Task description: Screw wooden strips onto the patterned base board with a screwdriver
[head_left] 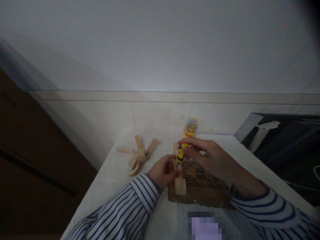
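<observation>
"What sort of place is this?"

"A room in a home, probably: the desk wears a white cloth and stands by a pale wall with a trim rail."

"And at the left?"

"Dark brown woodwork (door or cupboard, I can't tell)."

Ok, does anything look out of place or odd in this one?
Yes: a pixelated patch at the bottom edge, right of centre, looks blocky against the white cloth and hides what lies there. Nothing looks spilled.
</observation>
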Tool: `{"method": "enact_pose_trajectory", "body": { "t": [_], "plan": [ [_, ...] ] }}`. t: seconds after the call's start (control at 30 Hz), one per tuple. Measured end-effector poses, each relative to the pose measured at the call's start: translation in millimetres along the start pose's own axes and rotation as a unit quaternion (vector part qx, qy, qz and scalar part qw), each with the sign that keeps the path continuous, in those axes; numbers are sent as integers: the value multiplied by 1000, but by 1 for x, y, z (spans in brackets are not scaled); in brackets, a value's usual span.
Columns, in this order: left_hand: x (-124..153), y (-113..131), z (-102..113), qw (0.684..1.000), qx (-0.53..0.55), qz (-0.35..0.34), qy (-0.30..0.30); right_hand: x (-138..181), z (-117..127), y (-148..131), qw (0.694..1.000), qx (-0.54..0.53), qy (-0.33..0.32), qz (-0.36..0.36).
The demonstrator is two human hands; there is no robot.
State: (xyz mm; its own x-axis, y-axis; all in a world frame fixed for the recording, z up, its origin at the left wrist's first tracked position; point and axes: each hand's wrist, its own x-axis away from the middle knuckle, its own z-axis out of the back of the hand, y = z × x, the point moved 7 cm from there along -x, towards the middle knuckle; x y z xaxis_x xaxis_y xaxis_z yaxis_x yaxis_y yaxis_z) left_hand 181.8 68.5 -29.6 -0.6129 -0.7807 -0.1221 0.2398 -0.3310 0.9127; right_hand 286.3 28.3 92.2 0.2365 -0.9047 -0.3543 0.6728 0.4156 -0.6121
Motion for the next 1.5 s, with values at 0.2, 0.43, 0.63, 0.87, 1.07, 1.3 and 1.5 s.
{"method": "enact_pose_trajectory", "body": {
  "t": [0.2,0.43,0.63,0.87,1.07,1.3,1.5],
  "plan": [
    [0,2,1,1000,-13,0,11,0,-2,0,1000,-14,21,-10],
    [1,1,0,1000,5,1,13,-1,-3,4,997,-59,48,-33],
    [0,2,1,1000,-4,3,6,0,-11,8,992,-116,22,-49],
    [0,2,1,1000,-6,5,8,-1,-8,-4,998,-64,10,-1],
    [1,1,0,1000,12,-8,7,1,-5,-7,999,-28,-14,14],
    [0,-2,1,1000,6,-8,10,1,-3,-4,999,-17,-27,1],
    [0,1,1,1000,-1,-5,7,0,-6,-7,1000,-4,-10,-3]
  ]
}}
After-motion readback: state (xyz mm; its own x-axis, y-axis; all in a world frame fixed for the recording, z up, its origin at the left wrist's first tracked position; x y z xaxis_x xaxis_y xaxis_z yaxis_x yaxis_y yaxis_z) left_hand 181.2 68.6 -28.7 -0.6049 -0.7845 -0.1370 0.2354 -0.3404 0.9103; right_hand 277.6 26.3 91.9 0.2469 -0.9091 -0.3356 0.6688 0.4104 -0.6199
